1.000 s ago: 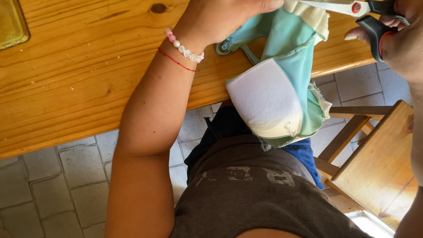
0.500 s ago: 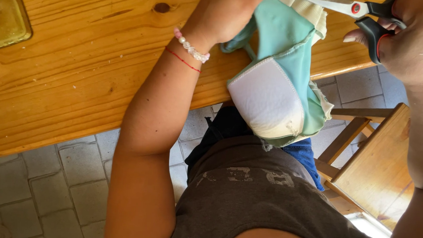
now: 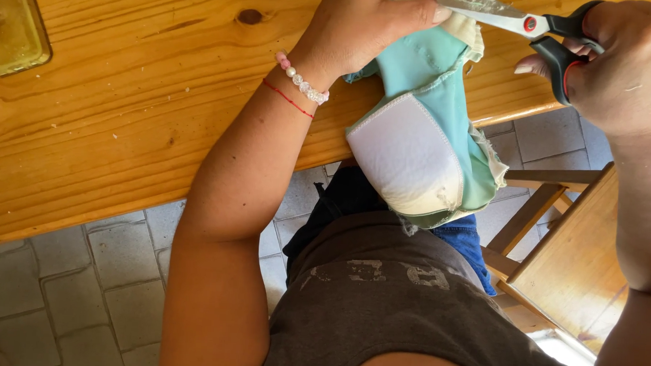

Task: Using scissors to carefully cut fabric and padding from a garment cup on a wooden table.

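My left hand (image 3: pixel 369 24) grips the top of a mint-green fabric piece (image 3: pixel 433 70) at the edge of the wooden table (image 3: pixel 139 102). The fabric hangs down over my lap and carries a white padded panel (image 3: pixel 407 157) with frayed edges. A bead bracelet and a thin red string circle my left wrist. My right hand (image 3: pixel 631 64) holds black-handled scissors (image 3: pixel 523 23) with a red pivot. Their blades point left and lie against the fabric's upper edge, close to my left fingers.
A yellowish glass object (image 3: pixel 10 23) rests on the table at the far left. A wooden chair (image 3: pixel 564 245) stands to my right over a grey tiled floor (image 3: pixel 72 289). I wear a dark grey shirt and blue jeans.
The view has shifted slightly. My left hand and the fabric have edged a little to the right, and the scissors stay at the fabric's top edge.
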